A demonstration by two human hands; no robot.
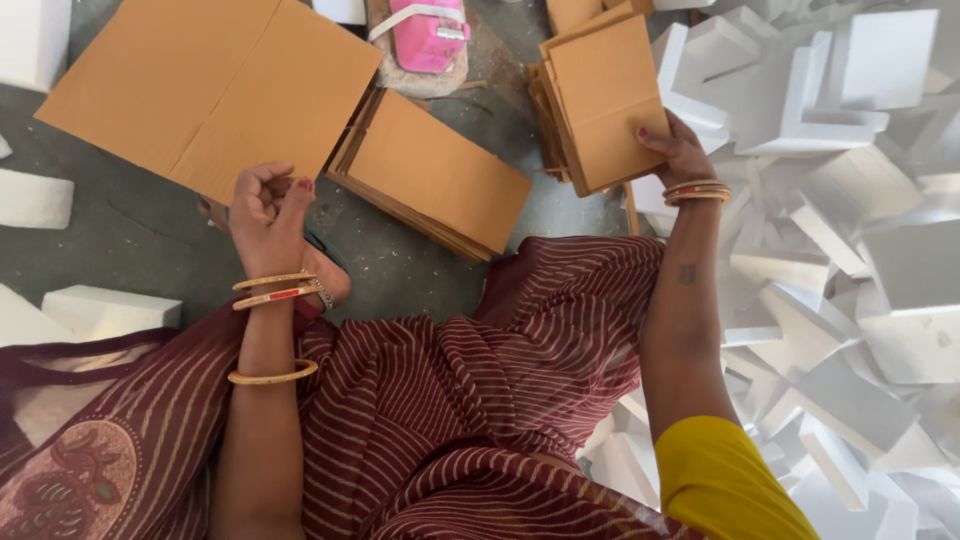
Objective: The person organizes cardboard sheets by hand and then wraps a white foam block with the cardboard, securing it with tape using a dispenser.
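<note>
Cardboard is spread over the grey floor (pixel 130 240). The right hand (pixel 680 150), in the upper right of the frame, is stretched forward from a straight arm, and its fingers are closed on the lower right corner of a stack of small cardboard sheets (pixel 600 100). The left hand (pixel 268 210), at centre left, is raised with the wrist bent and the fingers loosely curled; nothing is held in it. A large flat cardboard sheet (pixel 210 85) lies just above it. White foam blocks (pixel 850 230) are heaped at the right.

The right hand (pixel 680 150) grips a stack of folded cardboard (pixel 598 100) beside white foam blocks (pixel 840 200). The left hand (pixel 265 215), loosely curled, touches a large cardboard sheet (pixel 210 85).
</note>
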